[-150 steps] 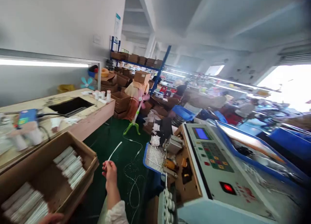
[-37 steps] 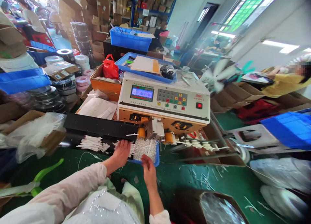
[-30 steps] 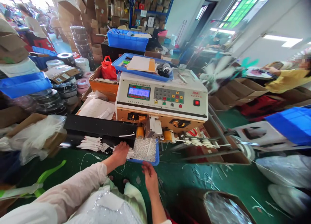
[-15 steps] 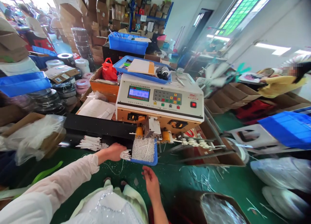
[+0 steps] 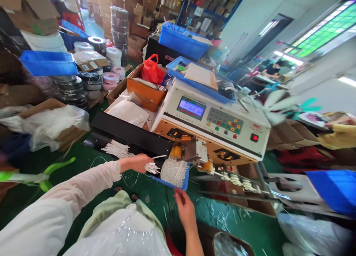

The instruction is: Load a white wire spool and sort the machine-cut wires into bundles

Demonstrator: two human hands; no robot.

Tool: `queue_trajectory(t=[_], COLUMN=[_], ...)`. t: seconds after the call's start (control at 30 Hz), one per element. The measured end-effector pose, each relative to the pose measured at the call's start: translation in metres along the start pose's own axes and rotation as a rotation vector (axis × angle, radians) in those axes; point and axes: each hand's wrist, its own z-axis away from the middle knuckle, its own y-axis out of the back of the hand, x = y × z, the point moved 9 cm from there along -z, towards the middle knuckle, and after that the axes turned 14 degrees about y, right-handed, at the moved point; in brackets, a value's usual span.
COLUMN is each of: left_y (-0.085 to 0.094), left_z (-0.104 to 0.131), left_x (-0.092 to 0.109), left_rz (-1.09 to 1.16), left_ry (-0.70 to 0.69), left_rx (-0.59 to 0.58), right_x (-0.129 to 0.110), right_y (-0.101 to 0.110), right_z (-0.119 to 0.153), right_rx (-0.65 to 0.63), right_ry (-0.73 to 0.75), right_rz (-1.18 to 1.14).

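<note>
My left hand is closed around a bundle of short white wire pieces, their ends pointing right. It is just left of a blue bin filled with tiny white scraps. Behind that hand, a pile of cut white wires lies in a black chute. My right hand is near the bin's front edge, fingers loosely curled and apart, with nothing seen in it. Above the bin stands a white wire-cutting machine with a lit screen; one white piece sticks out from its left roller.
White wire runs through guide rollers right of the machine. A cardboard box with plastic lining stands near my right arm. Wire scraps litter the green floor. A fan stands at right; spools are stacked left.
The view has swung left and tilted down, so the machine appears farther right. My left hand keeps the white wire bundle; my right hand still hovers by the bin's front edge.
</note>
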Motion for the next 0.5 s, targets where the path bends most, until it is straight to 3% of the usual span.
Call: queue_trajectory(t=[0.07, 0.2, 0.23, 0.3, 0.37, 0.5], left_y=[0.013, 0.045, 0.052, 0.063, 0.073, 0.083], left_z=[0.006, 0.024, 0.029, 0.042, 0.056, 0.084], left_x=[-0.01, -0.04, -0.051, -0.072, -0.089, -0.111], left_rz=[0.134, 0.583, 0.712, 0.918, 1.021, 1.231], left_ry=[0.005, 0.015, 0.023, 0.047, 0.063, 0.079], left_rx=[0.089, 0.338, 0.394, 0.492, 0.567, 0.593], right_x=[-0.053, -0.194, -0.227, -0.276, -0.301, -0.294], right_y=[0.021, 0.061, 0.061, 0.042, 0.006, -0.053], right_z=[-0.021, -0.072, -0.086, -0.114, -0.139, -0.185], right_rx=[0.031, 0.154, 0.156, 0.077, -0.077, -0.295], right_ry=[0.115, 0.506, 0.617, 0.803, 0.964, 0.967], right_rz=[0.014, 0.192, 0.302, 0.595, 0.866, 1.244])
